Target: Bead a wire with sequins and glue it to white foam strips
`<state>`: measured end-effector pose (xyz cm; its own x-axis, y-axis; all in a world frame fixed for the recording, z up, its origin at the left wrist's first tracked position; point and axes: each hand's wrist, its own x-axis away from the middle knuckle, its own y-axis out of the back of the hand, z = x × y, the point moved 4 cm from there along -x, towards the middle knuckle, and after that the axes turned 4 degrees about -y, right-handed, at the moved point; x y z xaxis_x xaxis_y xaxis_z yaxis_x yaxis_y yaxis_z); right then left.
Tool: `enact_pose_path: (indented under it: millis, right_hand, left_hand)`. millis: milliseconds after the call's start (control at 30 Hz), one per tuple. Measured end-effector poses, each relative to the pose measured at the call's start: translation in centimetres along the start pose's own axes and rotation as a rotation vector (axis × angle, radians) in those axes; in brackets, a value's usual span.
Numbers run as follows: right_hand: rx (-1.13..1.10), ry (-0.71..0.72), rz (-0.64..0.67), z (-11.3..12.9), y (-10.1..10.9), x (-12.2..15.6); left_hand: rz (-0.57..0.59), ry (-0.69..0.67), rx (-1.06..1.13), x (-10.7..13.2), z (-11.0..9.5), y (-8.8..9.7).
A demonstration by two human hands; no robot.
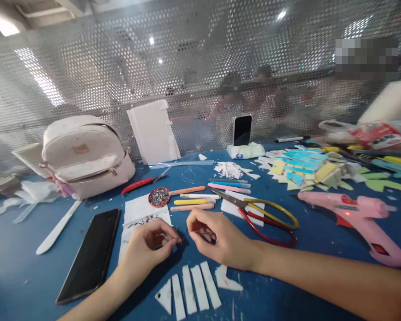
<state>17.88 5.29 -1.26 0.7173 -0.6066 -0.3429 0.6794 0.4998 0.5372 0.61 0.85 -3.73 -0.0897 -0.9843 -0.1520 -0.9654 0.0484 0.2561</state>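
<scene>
My left hand [149, 243] is closed in a pinch, thumb against forefinger; anything between the fingertips is too small to make out. Just to its right, my right hand [225, 238] has its fingers curled in, and whatever they hold is hidden. Below both hands lies a row of white strips [189, 290], with a pointed head piece [165, 296] at the left and a forked tail piece [227, 280] at the right, like a fish. Behind my left hand, a white paper [130, 209] carries dark glittery bits. Scissors [250, 205] with red and yellow handles lie behind my right hand.
A red dish of glitter [159, 196] and several markers [194, 202] lie beyond the hands. A black phone [90, 254] is at left, a pink glue gun [357, 218] at right. Behind stand a white backpack [83, 156], cut scraps [307, 167] and a perforated metal screen [194, 58].
</scene>
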Motion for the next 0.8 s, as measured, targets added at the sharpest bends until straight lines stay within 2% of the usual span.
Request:
enact_pose_path:
  millis: [200, 800]
  right_hand:
    - [0.015, 0.033, 0.022, 0.02, -0.25, -0.08]
    - [0.053, 0.032, 0.045, 0.07, -0.43, -0.19]
  left_hand:
    - [-0.022, 0.011, 0.096, 0.27, -0.08, -0.22]
    - [-0.003, 0.055, 0.066, 0.58, -0.13, -0.58]
